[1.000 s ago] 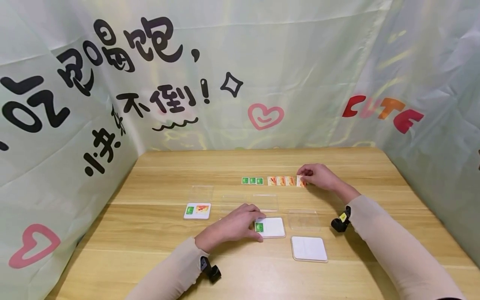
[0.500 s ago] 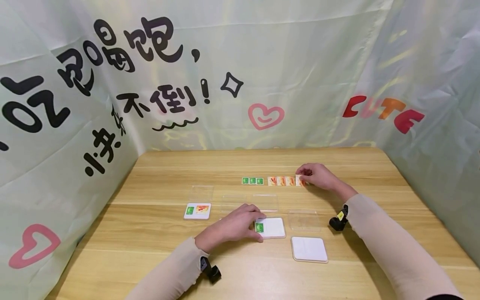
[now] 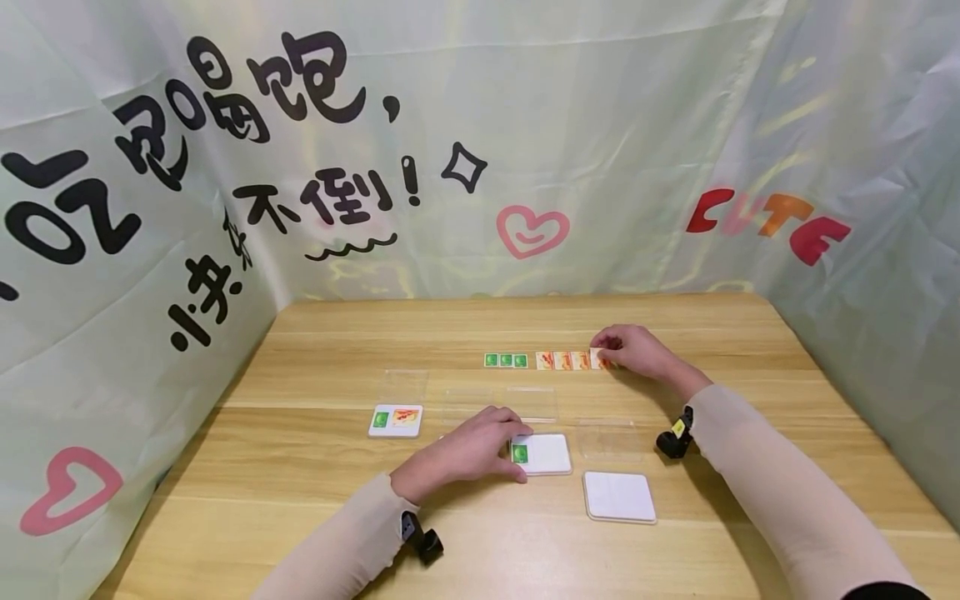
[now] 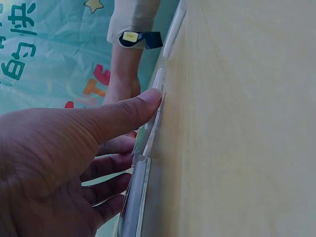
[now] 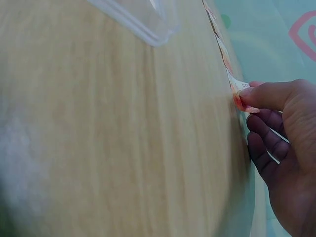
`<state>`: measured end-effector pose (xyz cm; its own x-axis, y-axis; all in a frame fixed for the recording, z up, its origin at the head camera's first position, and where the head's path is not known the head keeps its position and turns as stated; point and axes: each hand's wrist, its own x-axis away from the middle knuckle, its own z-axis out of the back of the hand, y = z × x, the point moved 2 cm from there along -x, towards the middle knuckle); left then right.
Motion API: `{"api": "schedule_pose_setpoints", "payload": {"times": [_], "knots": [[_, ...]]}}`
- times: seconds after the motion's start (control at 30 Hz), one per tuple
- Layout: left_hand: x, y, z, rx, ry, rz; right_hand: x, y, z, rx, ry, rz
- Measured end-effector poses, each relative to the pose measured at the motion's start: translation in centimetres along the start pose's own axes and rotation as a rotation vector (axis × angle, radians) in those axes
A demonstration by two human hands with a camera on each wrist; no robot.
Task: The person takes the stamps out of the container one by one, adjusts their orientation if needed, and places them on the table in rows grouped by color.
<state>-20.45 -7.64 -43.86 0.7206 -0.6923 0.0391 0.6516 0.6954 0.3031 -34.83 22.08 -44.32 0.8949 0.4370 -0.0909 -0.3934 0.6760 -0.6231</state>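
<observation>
My left hand (image 3: pixel 472 446) holds a flat clear plastic case (image 3: pixel 551 454) by its left end, thumb at the near edge and fingers at the far edge. Inside lies a white insert with one green stamp (image 3: pixel 520 454) at its left. At the back right of the table, my right hand (image 3: pixel 636 350) pinches an orange-and-white stamp (image 5: pixel 238 98) between thumb and forefinger. This stamp stands at the right end of a row of orange stamps (image 3: pixel 562 361); in the right wrist view it looks bent at the thumb. Further left runs a row of green stamps (image 3: pixel 506 361).
A case with a green and an orange stamp (image 3: pixel 395 421) lies at left. Another case with a plain white insert (image 3: pixel 619 497) lies at the near right. Several clear lids (image 3: pixel 607 439) lie behind the cases. Printed cloth (image 3: pixel 615 150) walls the table's back and sides.
My right hand has slid slightly left, bringing the pinched stamp closer to the orange row. The left hand stays in place on its case.
</observation>
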Motion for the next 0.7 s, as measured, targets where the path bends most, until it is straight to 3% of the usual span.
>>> {"api": "schedule_pose_setpoints", "payload": {"times": [0.7], "knots": [[-0.07,0.0,0.08,0.015,-0.007,0.005,-0.1,-0.23,-0.19,0.026,-0.013,-0.012]]}}
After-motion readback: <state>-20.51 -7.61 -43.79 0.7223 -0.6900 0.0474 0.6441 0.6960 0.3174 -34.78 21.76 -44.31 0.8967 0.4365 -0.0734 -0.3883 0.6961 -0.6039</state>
